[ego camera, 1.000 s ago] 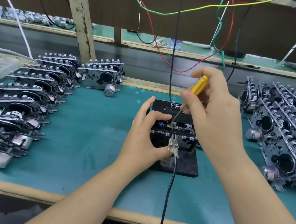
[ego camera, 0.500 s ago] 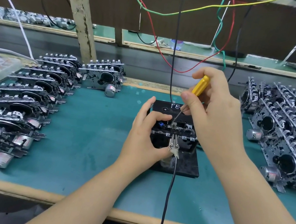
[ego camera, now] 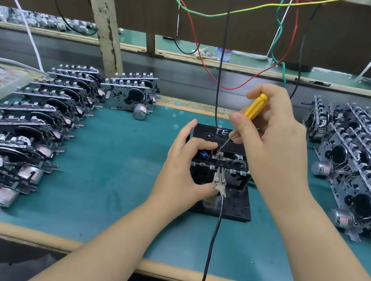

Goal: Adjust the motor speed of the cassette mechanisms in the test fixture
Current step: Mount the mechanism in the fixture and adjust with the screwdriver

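Cassette mechanism (ego camera: pixel 221 161) sat clamped in the black test fixture (ego camera: pixel 237 206), which lay on the green bench mat (ego camera: pixel 111 177) between the two hands. The left hand (ego camera: pixel 182 171) curled around the fixture's left side: its thumb lay along the near left edge, and its forefinger bent over the top of the mechanism, the tip resting just left of a small blue part on it. The other left fingers were hidden behind the hand.

The right hand (ego camera: pixel 273 141) was above and to the right of the fixture, pinching a yellow-handled screwdriver (ego camera: pixel 254 107) between thumb and forefinger, with the remaining fingers folded around the handle. The thin shaft slanted down and left from the thumb, and its tip met the top of the mechanism just right of the left forefinger; the exact spot it touched was too small to tell.

A metal clip (ego camera: pixel 218 181) on a black cable (ego camera: pixel 212 240) gripped the front of the mechanism, just right of the left thumb, the cable running off the near edge of the mat.

Left of the fixture lay a row of cassette mechanisms (ego camera: pixel 26 121); right of it lay another stack (ego camera: pixel 363 167). Coloured wires (ego camera: pixel 198 12) hung behind the fixture.
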Demonstrator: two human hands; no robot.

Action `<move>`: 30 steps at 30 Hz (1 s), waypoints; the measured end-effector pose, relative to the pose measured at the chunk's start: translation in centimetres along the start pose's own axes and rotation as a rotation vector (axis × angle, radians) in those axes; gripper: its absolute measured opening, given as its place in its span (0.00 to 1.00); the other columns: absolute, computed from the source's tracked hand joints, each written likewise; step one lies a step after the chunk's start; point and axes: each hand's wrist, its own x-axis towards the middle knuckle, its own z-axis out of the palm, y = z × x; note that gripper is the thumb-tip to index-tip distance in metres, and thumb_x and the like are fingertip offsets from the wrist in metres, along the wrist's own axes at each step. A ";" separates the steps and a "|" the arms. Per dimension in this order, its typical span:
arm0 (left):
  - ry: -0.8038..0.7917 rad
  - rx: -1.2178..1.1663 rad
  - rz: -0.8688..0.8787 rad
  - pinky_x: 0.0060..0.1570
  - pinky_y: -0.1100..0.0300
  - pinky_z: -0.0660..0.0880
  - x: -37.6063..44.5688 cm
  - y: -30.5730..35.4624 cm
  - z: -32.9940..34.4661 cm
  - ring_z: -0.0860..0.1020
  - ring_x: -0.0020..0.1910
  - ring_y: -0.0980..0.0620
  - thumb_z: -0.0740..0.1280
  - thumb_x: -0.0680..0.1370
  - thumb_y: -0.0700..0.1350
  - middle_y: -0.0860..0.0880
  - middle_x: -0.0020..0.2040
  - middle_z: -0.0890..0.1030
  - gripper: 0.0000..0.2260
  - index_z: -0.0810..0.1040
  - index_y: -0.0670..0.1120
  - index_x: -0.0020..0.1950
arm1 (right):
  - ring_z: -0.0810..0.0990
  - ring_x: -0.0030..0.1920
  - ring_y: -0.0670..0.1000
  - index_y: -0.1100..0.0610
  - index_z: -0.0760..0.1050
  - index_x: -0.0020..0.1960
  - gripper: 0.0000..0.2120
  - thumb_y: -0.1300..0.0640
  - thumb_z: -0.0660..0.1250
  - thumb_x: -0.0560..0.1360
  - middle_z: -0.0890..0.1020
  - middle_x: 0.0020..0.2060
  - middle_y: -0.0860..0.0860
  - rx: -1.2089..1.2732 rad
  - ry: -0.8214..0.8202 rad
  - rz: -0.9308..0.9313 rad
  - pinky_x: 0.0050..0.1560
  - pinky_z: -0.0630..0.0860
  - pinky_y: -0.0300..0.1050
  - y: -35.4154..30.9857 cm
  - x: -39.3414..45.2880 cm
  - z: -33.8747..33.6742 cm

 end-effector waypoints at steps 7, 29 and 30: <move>-0.001 0.001 -0.002 0.61 0.78 0.62 0.0 -0.1 0.0 0.60 0.74 0.68 0.81 0.65 0.46 0.64 0.80 0.54 0.30 0.71 0.68 0.56 | 0.81 0.36 0.57 0.53 0.71 0.59 0.13 0.55 0.71 0.78 0.78 0.35 0.52 -0.029 0.005 -0.030 0.42 0.78 0.58 -0.3 0.4 0.5; 0.000 -0.010 -0.004 0.62 0.77 0.62 -0.1 0.1 0.0 0.62 0.75 0.63 0.81 0.65 0.46 0.66 0.79 0.53 0.29 0.71 0.69 0.55 | 0.82 0.39 0.51 0.51 0.75 0.58 0.11 0.57 0.71 0.78 0.79 0.37 0.50 -0.020 -0.034 -0.052 0.46 0.77 0.53 0.3 0.9 0.4; -0.001 -0.012 -0.003 0.61 0.78 0.62 -0.1 0.1 0.0 0.62 0.75 0.64 0.81 0.65 0.46 0.65 0.79 0.53 0.29 0.71 0.69 0.55 | 0.82 0.39 0.52 0.51 0.75 0.59 0.10 0.56 0.70 0.78 0.79 0.38 0.50 -0.025 -0.024 -0.069 0.46 0.77 0.53 0.2 0.8 0.4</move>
